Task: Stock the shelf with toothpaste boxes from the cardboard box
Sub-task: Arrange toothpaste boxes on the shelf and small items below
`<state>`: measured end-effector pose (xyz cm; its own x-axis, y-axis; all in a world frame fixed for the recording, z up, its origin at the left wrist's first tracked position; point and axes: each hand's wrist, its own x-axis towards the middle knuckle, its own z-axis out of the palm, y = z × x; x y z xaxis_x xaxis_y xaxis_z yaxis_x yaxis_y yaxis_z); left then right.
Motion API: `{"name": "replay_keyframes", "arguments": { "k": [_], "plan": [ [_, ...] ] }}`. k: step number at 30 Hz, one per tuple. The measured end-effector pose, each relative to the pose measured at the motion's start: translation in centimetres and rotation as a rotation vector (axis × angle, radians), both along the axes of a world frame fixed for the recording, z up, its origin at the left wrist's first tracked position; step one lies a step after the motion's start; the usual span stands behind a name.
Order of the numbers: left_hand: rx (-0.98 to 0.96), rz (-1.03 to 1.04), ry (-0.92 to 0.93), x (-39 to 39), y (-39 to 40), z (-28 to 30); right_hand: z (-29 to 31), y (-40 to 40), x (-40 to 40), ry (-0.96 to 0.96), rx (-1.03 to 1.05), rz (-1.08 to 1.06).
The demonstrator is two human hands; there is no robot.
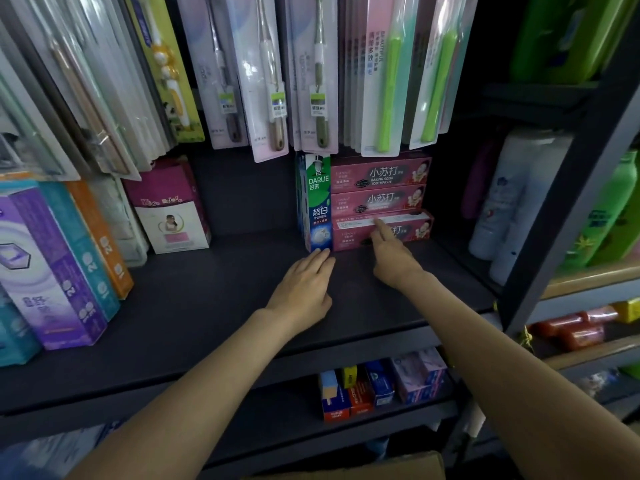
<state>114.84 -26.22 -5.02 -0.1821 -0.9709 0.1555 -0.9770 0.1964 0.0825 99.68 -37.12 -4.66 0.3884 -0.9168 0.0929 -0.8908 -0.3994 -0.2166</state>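
On the dark flat shelf board (214,299), three pink card toothpaste boxes (381,199) lie stacked at one o'clock. A tall green-and-blue Darlie box (317,202) stands upright just beside them (touching, it seems). The left hand (304,289) lies flat, fingertips at the Darlie box's foot. The right hand (391,252) points a finger onto the lowest pink box.
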Motion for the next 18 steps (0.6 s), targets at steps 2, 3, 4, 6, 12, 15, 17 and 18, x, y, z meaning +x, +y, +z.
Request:
{"name": "replay_keyframes", "arguments": {
  "k": [2,3,4,6,12,15,17,18],
  "plan": [
    [-0.038,0.004,0.043,-0.2,0.9,0.1,-0.1,1.2,0.0,-0.067,-0.02,-0.002],
    [-0.085,0.002,0.086,-0.4,1.7,0.1,-0.3,2.2,0.0,-0.139,-0.081,0.015],
    [-0.153,-0.007,0.143,-0.6,2.7,-0.1,-0.7,3.6,-0.1,-0.231,-0.193,0.051],
    [-0.325,-0.071,0.251,-1.3,5.8,-0.7,-1.6,7.4,-0.5,-0.439,-0.438,0.17],
    [-0.208,-0.28,0.29,-2.1,16.7,-12.1,-9.1,20.5,-3.8,-0.471,-0.406,0.591],
    [0.055,-0.205,0.292,-2.2,19.6,-20.7,-18.1,23.2,-5.9,-0.28,-0.062,0.51],
    [0.232,-0.132,0.283,-2.4,20.5,-25.7,-25.5,24.1,-7.4,-0.153,0.182,0.333],
    [0.291,-0.122,0.272,-2.5,20.8,-27.9,-29.1,24.3,-8.0,-0.1,0.349,0.222]
  ]
}}
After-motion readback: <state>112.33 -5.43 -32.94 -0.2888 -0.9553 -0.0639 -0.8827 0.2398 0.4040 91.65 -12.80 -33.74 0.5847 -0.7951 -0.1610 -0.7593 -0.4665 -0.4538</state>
